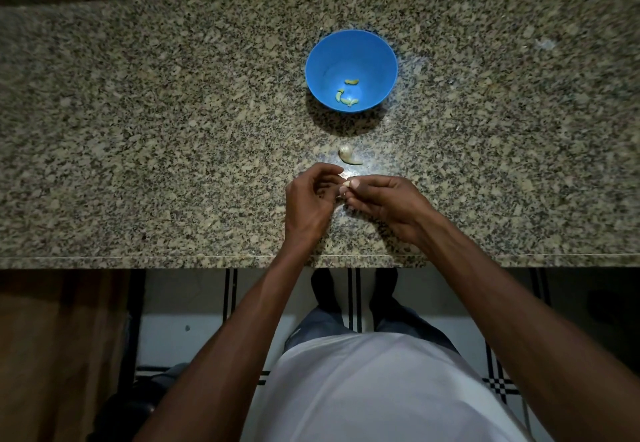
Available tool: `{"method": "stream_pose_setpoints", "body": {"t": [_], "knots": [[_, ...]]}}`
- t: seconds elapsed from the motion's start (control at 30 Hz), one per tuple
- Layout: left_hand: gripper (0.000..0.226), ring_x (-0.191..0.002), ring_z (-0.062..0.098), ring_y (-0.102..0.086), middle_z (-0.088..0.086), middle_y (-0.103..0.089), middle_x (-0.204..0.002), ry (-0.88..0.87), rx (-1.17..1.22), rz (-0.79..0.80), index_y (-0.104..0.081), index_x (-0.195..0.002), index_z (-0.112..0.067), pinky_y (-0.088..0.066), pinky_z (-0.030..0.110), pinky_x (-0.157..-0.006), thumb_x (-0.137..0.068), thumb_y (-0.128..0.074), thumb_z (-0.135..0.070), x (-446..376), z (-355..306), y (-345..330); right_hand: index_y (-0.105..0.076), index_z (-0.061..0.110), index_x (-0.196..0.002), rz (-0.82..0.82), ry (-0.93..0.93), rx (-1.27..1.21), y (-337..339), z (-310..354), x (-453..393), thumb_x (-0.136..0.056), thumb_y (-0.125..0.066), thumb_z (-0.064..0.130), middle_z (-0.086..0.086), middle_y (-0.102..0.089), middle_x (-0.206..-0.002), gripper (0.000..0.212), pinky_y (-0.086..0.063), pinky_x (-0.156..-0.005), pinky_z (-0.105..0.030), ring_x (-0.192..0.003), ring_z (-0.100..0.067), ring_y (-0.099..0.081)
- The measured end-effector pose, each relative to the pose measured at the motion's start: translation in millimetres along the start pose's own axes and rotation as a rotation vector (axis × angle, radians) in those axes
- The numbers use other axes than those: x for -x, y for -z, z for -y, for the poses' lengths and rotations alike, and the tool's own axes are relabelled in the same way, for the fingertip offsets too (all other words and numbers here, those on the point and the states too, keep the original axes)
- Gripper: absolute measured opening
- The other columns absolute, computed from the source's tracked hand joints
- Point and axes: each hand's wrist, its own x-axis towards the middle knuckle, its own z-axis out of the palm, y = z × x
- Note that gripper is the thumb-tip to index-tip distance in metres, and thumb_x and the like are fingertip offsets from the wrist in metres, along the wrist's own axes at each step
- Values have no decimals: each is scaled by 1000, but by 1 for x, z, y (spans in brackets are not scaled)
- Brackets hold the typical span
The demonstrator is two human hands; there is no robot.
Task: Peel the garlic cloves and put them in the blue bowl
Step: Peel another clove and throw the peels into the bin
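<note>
a garlic clove [344, 186] is pinched at the fingertips of the right hand [384, 204], low over a speckled granite counter [138, 130]. the left hand [308, 199] is held just beside it, fingers curled in toward the clove; whether those fingers actually grip the clove or a shred of skin cannot be told, since the contact is hidden between the two hands.

the step in hand is judged to be the peeling of this clove. the next move is likely to call for the papery skin to be picked loose by the left fingertips while the clove is kept steady in the right pinch, after which the bare clove is to be carried forward to the bowl.

just beyond the fingertips, two more pieces [349, 155] are seen lying on the counter, one rounded and pale, one longer; whether they are unpeeled cloves or cast-off skin cannot be told. farther ahead of the hands, well apart from them, a blue bowl [322, 61] is set upright, with about three small yellowish cloves [348, 95] already lying in its bottom.

the straight path from the hands to the bowl is crossed only by those two loose pieces, which could be nudged if the hand is kept low.
</note>
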Motion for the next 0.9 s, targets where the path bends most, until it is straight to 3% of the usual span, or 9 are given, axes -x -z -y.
{"method": "stream_pose_setpoints", "body": {"t": [0.13,0.3,0.47,0.57,0.7,0.8,0.9], "knots": [[22,-85,4,-74,-5,-76,-91,-52,-69,-19,-73,-105,-13,-63,28,-79,-87,-75,0,1,0,0,-74,-9,-113,-7,54,108,-1,2,2,-88,-78,-3,-22,-78,-107,26,-63,-89,-31,-101,-30,-78],[19,-79,-2,-72,-8,-75,-85,-40,-153,-38,-75,-98,-13,-61,19,-69,-86,-72,1,-2,0,1,-82,2,-102,-78,286,437,-6,2,2,-82,-88,9,-10,-82,-96,22,-64,-86,-35,-93,-23,-80],[25,-81,-3,-71,-1,-78,-90,-44,-195,-39,-79,-101,-11,-57,11,-67,-86,-68,6,-7,0,2,-84,8,-98,-136,343,597,-10,-2,-7,-80,-92,18,-4,-82,-90,22,-65,-86,-43,-86,-19,-80],[25,-80,-3,-70,1,-79,-92,-32,-206,-37,-80,-101,-10,-55,8,-66,-86,-69,6,-10,-2,1,-84,9,-98,-186,372,626,-11,-3,-10,-81,-92,16,-2,-82,-90,20,-66,-83,-41,-84,-15,-80],[22,-78,0,-73,-2,-79,-90,11,-191,-1,-82,-100,-12,-61,18,-66,-86,-73,3,-14,-3,4,-85,14,-98,-200,397,718,-9,-6,-13,-85,-89,16,2,-82,-91,15,-67,-81,-40,-84,-11,-79],[19,-76,-4,-72,-2,-79,-89,23,-187,21,-82,-99,-11,-60,16,-65,-85,-76,1,-18,-7,4,-85,13,-97,-201,398,639,-7,-7,-11,-84,-89,15,1,-82,-93,14,-66,-83,-42,-87,-14,-80],[17,-72,1,-74,-1,-79,-84,130,-133,44,-81,-95,-11,-64,25,-65,-80,-85,-3,-22,-7,6,-85,12,-97,-192,406,619,-6,-7,-11,-83,-90,16,0,-82,-93,15,-66,-84,-43,-88,-16,-80]]}}
